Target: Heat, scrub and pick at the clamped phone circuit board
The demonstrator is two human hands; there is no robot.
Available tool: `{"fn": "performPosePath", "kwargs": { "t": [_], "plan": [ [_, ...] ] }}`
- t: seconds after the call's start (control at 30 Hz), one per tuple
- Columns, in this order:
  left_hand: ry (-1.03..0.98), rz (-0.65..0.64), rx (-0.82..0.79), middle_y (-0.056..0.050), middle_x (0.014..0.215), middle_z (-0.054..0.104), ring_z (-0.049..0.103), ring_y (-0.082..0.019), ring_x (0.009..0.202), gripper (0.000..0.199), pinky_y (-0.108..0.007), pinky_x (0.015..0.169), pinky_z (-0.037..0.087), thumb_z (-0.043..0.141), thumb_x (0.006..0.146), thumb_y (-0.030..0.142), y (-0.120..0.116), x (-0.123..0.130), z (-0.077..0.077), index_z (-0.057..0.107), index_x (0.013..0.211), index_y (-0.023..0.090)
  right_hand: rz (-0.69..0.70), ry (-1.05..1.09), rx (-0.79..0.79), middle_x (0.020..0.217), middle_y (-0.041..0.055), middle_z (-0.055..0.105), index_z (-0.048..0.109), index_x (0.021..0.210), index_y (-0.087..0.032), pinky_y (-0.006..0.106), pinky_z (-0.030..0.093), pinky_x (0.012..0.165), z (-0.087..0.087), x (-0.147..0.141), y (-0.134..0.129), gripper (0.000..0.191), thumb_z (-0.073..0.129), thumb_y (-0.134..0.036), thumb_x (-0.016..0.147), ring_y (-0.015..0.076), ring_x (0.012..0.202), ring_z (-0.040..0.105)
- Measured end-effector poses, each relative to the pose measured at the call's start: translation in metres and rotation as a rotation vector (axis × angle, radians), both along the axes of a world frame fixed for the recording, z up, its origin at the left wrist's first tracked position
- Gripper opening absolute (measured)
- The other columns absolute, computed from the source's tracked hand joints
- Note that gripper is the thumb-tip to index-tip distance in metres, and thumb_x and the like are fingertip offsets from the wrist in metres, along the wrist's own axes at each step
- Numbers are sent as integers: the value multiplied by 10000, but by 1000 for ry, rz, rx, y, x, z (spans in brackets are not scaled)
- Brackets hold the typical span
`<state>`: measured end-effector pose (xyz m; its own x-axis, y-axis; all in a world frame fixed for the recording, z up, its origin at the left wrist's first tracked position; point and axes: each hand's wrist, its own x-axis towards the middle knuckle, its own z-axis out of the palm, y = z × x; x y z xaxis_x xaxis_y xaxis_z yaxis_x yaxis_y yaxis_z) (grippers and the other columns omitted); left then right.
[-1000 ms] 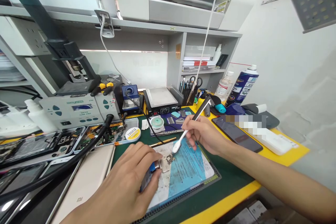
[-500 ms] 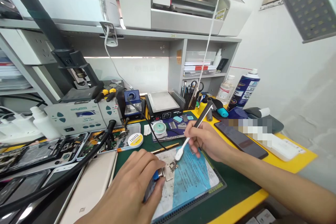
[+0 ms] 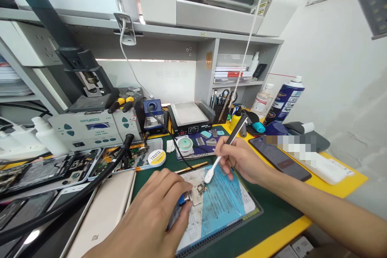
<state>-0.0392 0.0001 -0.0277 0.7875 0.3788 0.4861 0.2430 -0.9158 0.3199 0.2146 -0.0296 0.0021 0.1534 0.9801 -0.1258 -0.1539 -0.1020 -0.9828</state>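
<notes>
My left hand (image 3: 157,205) is closed around a small clamp with a blue part (image 3: 181,200) and metal plates; the palm hides much of it. At the clamp's far end sits a small circuit board (image 3: 201,188), over a stained blue-and-white mat (image 3: 223,197). In my right hand (image 3: 242,155), fingers pinch a toothbrush (image 3: 225,149) with a black-and-white handle. Its white head (image 3: 209,175) points down beside the board's upper right edge; I cannot tell whether the bristles touch it.
Behind the mat lie a brown-handled tool (image 3: 192,168) and a solder spool (image 3: 184,145). A phone (image 3: 279,159) lies to the right. A black hose (image 3: 111,173) crosses the left side over phones and a parts tray (image 3: 121,161). A hot plate (image 3: 190,115) stands at the back.
The camera view has shifted slightly. The brush head sits a touch higher beside the board, its handle a little steeper. My left hand keeps its hold on the clamp.
</notes>
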Motion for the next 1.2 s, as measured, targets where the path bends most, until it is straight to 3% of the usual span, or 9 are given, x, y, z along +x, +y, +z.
{"fn": "performPosePath", "kwargs": {
  "t": [0.17, 0.6, 0.77, 1.2],
  "plan": [
    [-33, -11, -42, -61, 1055, 621, 562, -237, 965, 200, -378, 842, 489, 512, 994, 158, 2, 0, -7, 562, 1177, 221, -3, 0, 24, 471, -45, 578, 588, 634, -186, 193, 426, 278, -1, 0, 1, 163, 739, -247, 644, 108, 328, 505],
    [-15, -8, -43, -63, 1067, 617, 555, -241, 975, 205, -389, 855, 477, 507, 1003, 156, 1, -2, -7, 550, 1192, 224, -17, -12, 81, 458, -50, 575, 589, 627, -186, 201, 436, 301, -4, 0, 1, 156, 730, -250, 649, 107, 319, 506],
    [12, 7, -40, -60, 1069, 616, 561, -237, 973, 187, -385, 852, 488, 506, 1006, 164, 1, -2, -7, 550, 1177, 226, 60, -41, 90, 469, -37, 597, 615, 635, -170, 187, 433, 313, -3, -2, 0, 129, 732, -222, 653, 104, 320, 529],
    [15, 13, 54, -37, 1007, 661, 637, -209, 928, 202, -335, 814, 557, 561, 966, 148, 1, 1, 3, 579, 1150, 228, 104, 4, 116, 511, -35, 617, 609, 684, -173, 193, 454, 326, -7, 3, 1, 135, 718, -247, 717, 104, 345, 540]
  ]
}}
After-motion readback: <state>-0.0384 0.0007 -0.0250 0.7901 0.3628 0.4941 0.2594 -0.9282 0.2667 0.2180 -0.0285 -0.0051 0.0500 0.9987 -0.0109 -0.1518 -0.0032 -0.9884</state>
